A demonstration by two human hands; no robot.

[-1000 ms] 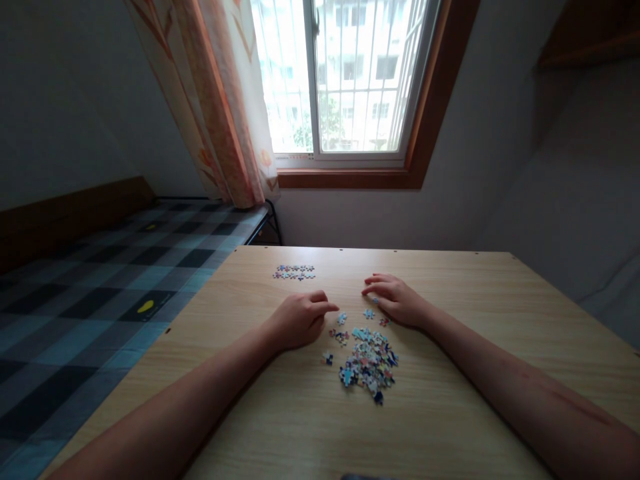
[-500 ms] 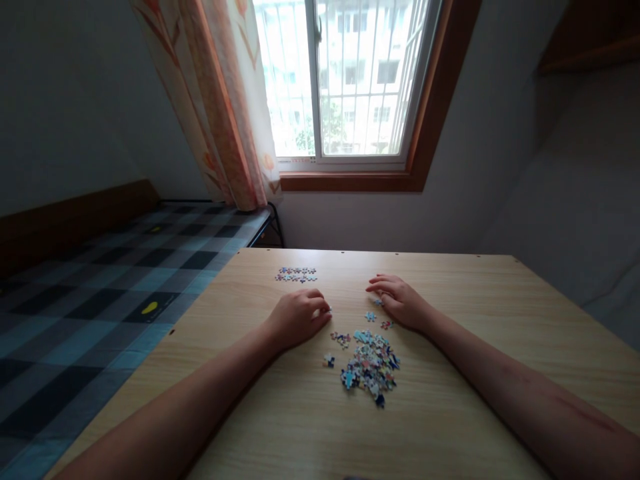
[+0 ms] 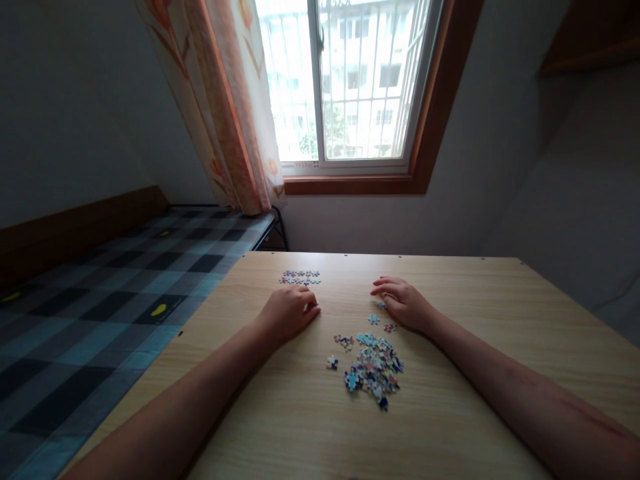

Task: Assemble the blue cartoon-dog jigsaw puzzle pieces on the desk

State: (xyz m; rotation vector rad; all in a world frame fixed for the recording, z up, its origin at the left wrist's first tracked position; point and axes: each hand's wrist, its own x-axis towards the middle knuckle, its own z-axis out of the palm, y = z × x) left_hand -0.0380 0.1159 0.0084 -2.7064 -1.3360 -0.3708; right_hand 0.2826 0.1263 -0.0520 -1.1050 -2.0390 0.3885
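My left hand [image 3: 291, 310] is closed, thumb and fingers pinched on a small jigsaw puzzle piece, of which just a pale edge shows. It is just below two short rows of jigsaw pieces [image 3: 300, 277] near the table's far side. On the right, my right hand [image 3: 403, 303] rests with fingers loosely stretched to the left, holding nothing visible. Partly under its thumb is a light blue piece [image 3: 381, 305]. Nearby lie another blue piece [image 3: 374, 320] and a reddish piece [image 3: 390, 327]. A heap of mixed pieces [image 3: 375, 367] sits between my forearms.
Left of the heap lie a small cluster of pieces [image 3: 344, 342] and a white and dark blue piece [image 3: 333, 363]. The wooden table [image 3: 450, 427] adjoins a bed with a checked cover [image 3: 125, 320]. A window [image 3: 365, 87] and a curtain [image 3: 235, 120] are behind.
My left hand has moved a little left, away from the heap and towards the rows, still pinched. My right hand has stayed by its pieces. The view has shifted slightly.
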